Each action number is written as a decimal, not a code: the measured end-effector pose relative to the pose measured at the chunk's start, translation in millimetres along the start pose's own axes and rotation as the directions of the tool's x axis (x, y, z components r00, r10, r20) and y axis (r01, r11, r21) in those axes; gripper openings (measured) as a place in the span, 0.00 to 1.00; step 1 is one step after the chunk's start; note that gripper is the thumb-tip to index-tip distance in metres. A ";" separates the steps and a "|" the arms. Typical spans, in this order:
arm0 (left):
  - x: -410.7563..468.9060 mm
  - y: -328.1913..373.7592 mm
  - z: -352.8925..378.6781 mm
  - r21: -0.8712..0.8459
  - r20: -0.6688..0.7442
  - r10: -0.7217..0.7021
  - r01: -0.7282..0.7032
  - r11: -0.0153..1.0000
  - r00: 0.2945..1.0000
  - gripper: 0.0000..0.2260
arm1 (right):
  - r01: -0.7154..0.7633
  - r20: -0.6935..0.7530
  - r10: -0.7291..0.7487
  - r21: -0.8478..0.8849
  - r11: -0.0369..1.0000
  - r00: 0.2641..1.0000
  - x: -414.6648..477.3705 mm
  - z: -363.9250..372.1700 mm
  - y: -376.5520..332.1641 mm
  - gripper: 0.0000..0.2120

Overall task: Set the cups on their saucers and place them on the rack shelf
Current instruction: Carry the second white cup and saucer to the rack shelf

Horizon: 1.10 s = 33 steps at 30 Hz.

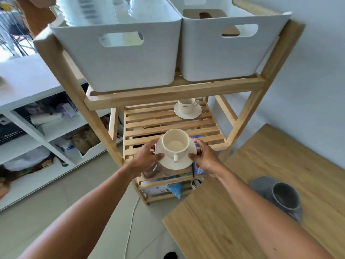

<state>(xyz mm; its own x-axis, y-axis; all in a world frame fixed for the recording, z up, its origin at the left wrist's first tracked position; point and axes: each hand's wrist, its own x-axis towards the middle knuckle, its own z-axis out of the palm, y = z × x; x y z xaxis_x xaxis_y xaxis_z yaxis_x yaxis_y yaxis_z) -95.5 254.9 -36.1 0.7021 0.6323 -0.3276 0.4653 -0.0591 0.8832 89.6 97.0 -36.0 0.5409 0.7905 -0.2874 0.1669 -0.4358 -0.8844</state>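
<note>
Both hands out in front, holding one cream saucer (176, 162) between them. Left hand (147, 157) grips the saucer's left rim, thumb on top, fingers underneath. Right hand (204, 157) grips the right rim the same way, thumb resting on the upper face.

Cream cup (175, 143) sits upright on that saucer, empty, handle pointing toward the person. The pair is held in the air at the front edge of the middle slatted shelf (168, 124) of the wooden rack (59, 70) (whether the saucer touches the slats cannot be told from this angle).

A second white cup (186, 105) stands on its own saucer (188, 113) at the back right of the same shelf, handle to the right, small dark mark on its side.

Top shelf carries two white plastic bins (119, 58) side by side, touching, each with a slot handle.

Lower shelves hold packets and boxes, partly hidden behind the hands, too blurred to name.

To the right, a wooden table (214, 212) with a grey cup (285, 198) standing on a grey saucer (260, 184), blurred, well apart from the hands.

Left background: white open shelving (33, 128) with mixed items.
</note>
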 end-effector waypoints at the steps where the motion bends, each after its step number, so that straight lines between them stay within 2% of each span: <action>1: 11.5 -1.8 -6.5 0.004 -0.014 -0.002 0.002 1.000 1.000 0.29 | -0.003 0.008 0.003 -0.006 1.000 1.000 16.0 3.8 -1.3 0.21; 12: 108.2 -32.4 -45.0 0.026 -0.197 -0.032 0.037 0.999 0.980 0.26 | 0.045 0.092 -0.039 -0.064 0.997 0.995 150.0 40.6 -6.0 0.20; 16: 134.9 -41.2 -48.7 0.035 -0.258 -0.026 0.036 0.999 0.966 0.24 | 0.057 0.116 -0.049 -0.061 0.997 0.992 180.6 46.9 -8.5 0.24; 22: 172.2 -49.6 -65.2 0.017 -0.332 -0.063 0.073 0.997 0.941 0.24 | 0.090 0.160 -0.076 -0.082 0.993 0.984 223.6 55.8 -12.6 0.21; 26: 190.5 -51.9 -69.3 -0.009 -0.385 -0.077 0.079 0.997 0.920 0.22 | 0.092 0.171 -0.075 -0.096 0.991 0.982 250.3 63.8 -17.2 0.23; 33: 218.2 -53.0 -90.2 0.044 -0.417 -0.098 0.127 0.991 0.903 0.17 | 0.141 0.160 -0.106 -0.221 0.965 0.981 283.6 80.3 -29.6 0.18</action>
<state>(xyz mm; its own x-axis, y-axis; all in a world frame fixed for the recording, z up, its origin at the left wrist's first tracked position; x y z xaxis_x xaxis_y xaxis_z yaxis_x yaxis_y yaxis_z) -15.6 465.7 -124.0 0.3638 0.8994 -0.2422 0.5740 -0.0117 0.8188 171.9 368.7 -120.8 0.3815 0.8908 -0.2467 0.4196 -0.4047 -0.8125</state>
